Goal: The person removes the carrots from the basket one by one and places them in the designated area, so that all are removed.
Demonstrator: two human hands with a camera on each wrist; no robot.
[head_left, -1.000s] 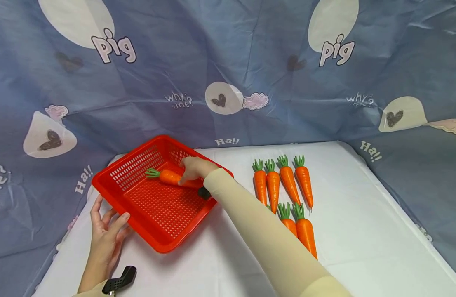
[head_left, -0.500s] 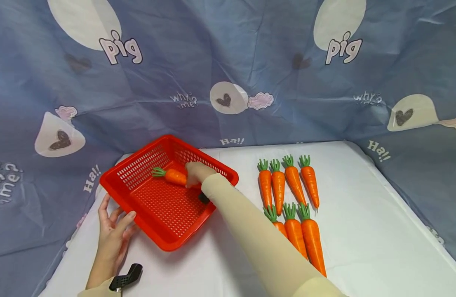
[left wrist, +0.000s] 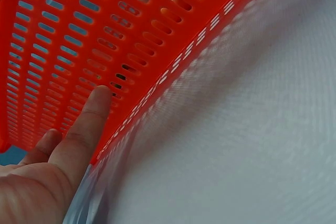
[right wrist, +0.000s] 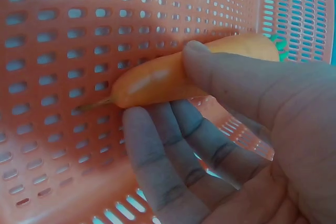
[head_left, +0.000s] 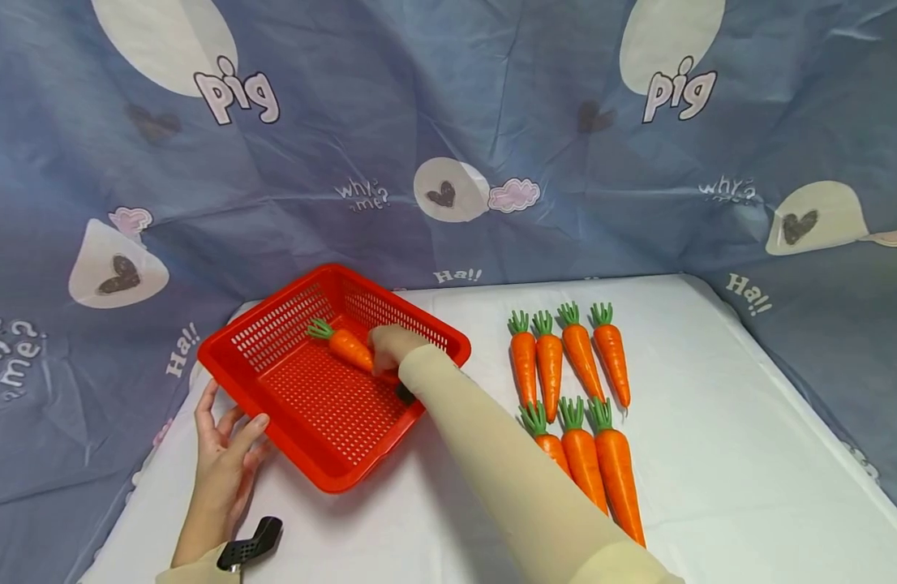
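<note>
My right hand point(head_left: 393, 347) reaches into a red plastic basket point(head_left: 288, 458) and holds an orange carrot with green stem tops point(head_left: 349, 349) low inside it. In the right wrist view, the thumb lies across the top of the carrot point(right wrist: 157, 80) and the fingers are beneath it. The carrot's thin tip points left there, close over the slotted floor. My left hand point(head_left: 222, 462) is at the basket's near left side, thumb at the rim. The left wrist view shows its extended forefinger point(left wrist: 86, 127) against the slotted outer wall point(left wrist: 68, 72).
Several more carrots lie on the white tabletop point(head_left: 711, 454) right of the basket, in a back row point(head_left: 580, 357) and a front row point(head_left: 618, 478). The right sleeve point(head_left: 507, 462) covers part of the front row. A patterned blue cloth point(head_left: 565, 227) hangs behind.
The view has shifted slightly, so everything sits farther right. Inside the basket, the carrot has turned, its tip end swinging toward me. My left hand stays at the basket's side.
</note>
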